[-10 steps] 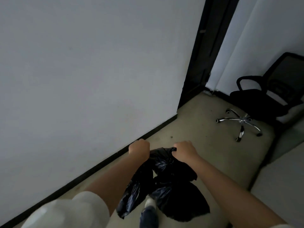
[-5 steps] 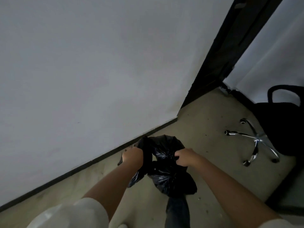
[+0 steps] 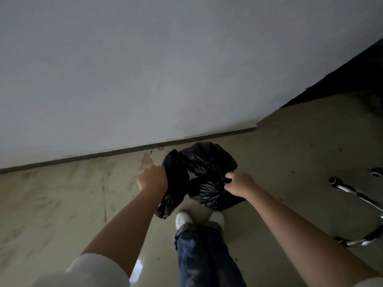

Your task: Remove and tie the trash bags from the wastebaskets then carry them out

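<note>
Bags: two crumpled black plastic trash bags hung in front of the person, clear of the floor, just above the white shoes (image 3: 184, 219).
Left hand: left hand (image 3: 152, 179) was fisted around the gathered top of the slimmer black bag (image 3: 173, 183), which drooped beside the forearm; likely gripped at the neck so nothing spilled.
Right hand: right hand (image 3: 240, 184) was pinched shut on a twist of film at the top of the fuller, rounded black bag (image 3: 207, 179), probably the tied or gathered mouth.
Spacing: both bags touched each other between the wrists.
Surroundings: pale wall (image 3: 165, 69) with dark skirting ahead; chrome chair base (image 3: 356, 197) lay well apart at right.
Stage: judged as carrying out; no wastebasket was visible.
</note>
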Motion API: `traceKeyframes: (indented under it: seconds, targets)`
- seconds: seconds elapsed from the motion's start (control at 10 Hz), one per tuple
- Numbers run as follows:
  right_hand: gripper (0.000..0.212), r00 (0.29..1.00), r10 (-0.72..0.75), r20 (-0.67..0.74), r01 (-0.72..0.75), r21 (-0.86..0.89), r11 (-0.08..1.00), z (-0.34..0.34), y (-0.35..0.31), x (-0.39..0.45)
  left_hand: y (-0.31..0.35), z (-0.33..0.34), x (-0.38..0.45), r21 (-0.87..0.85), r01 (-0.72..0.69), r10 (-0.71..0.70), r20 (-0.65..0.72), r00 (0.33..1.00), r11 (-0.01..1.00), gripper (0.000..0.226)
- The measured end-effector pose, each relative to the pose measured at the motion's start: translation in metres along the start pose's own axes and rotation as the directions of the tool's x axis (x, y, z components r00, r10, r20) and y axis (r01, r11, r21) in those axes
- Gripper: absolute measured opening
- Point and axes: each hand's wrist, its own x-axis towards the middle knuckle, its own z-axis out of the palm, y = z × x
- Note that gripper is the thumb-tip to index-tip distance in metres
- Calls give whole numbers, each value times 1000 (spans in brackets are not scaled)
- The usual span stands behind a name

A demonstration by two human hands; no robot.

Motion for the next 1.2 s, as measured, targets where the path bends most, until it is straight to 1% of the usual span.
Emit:
traceKeyframes:
  seconds: [0.2,0.3,0.4,0.5,0.6,0.7,0.8,0.9,1.0,1.1,1.2]
  targets:
    - [46,1000,7,-29,-8,-51,999,5,6,92,8,43,65,-94,88,-91,-26,996,992,29]
    - [47,997,-4,-78,4,-2,1000,8,6,118,10,55,83,-96,112,-112,4,994,989,29]
    - [56,997,23,-68,-19,65,998,5,14,124,15,64,93,-72,121,-117,63,991,990,31]
    - [60,984,141,-107,-143,-11,990,-8,42,128,24,72,99,-39,100,-95,120,988,994,30]
    - [39,964,251,-90,-265,-207,942,-35,76,127,36,75,99,-20,70,-66,159,985,997,30]
    - [30,968,179,-177,-213,-204,955,-64,89,127,43,71,98,-30,73,-68,145,987,997,29]
    - [33,956,-16,-293,-17,-108,994,-77,77,123,50,62,95,18,31,-33,107,994,999,34]
    - [34,938,-103,-332,86,-64,994,-74,63,126,60,52,90,89,-74,69,61,996,993,31]
    - [34,936,-94,-340,90,-28,996,-71,57,130,74,41,89,114,-161,159,31,987,980,30]
    - [40,944,-80,-319,74,-32,997,-70,59,135,83,36,92,102,-236,242,-45,969,966,33]
    - [44,964,-67,-257,80,39,996,-70,68,136,90,32,97,70,-291,297,-116,948,954,43]
